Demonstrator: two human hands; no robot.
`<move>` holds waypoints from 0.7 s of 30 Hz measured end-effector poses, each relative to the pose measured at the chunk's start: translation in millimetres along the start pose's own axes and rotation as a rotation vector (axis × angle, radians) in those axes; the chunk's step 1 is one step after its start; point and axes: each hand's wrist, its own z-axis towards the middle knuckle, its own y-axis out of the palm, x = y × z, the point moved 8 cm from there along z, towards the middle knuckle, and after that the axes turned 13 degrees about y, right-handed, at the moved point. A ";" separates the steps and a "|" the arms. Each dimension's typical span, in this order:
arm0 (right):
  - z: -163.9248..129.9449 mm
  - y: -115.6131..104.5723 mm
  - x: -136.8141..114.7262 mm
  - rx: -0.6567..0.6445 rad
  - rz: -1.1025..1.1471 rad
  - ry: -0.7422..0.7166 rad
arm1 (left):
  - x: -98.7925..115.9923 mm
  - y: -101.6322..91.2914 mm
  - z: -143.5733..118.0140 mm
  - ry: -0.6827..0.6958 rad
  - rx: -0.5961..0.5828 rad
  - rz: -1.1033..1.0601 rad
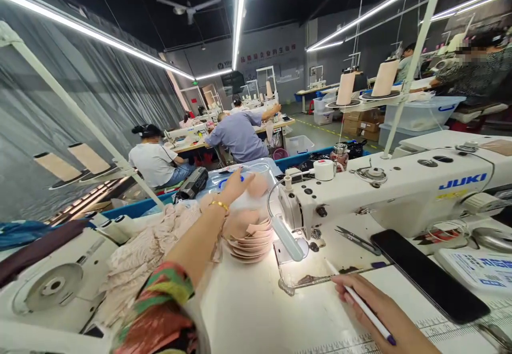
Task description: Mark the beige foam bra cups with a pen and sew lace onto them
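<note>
While the left hand (pixel 236 186) lifts one pink pad (pixel 257 185) above the stack (pixel 250 239) (fingers pinching it), the right hand (pixel 374 306) grips a white pen (pixel 362 305) on the tabletop (pixel 256 306). Picking up seems underway; next likely calls for bringing that pad beside the pen.

The sewing machine (pixel 404 188) was white with blue lettering, and the phone (pixel 430 275) beside it was black. The stacked pads (pixel 250 239) were pale pink, the pen (pixel 362 305) white with a purple tip, the bracelet (pixel 218 204) gold, and the sleeve (pixel 162 311) striped red, green and yellow.
</note>
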 end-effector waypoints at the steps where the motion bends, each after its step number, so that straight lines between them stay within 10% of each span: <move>1: 5.3 -3.8 3.0 0.018 -0.118 -0.096 | 8.4 -9.1 -15.3 0.027 -0.018 0.011; 6: 38.4 -25.0 28.6 0.205 -0.727 -0.278 | 51.1 -42.4 -128.7 0.211 -0.213 0.038; 10: 39.4 -15.3 -6.4 0.189 -0.780 -0.323 | 48.4 -45.5 -192.7 0.293 -0.273 0.096; 16: 31.8 62.6 -92.6 -0.085 -0.493 -0.320 | 21.4 -28.0 -201.7 0.358 -0.235 0.140; 21: 67.5 101.0 -101.3 -0.026 -0.371 -0.316 | 28.8 -26.1 -198.5 0.432 -0.215 0.132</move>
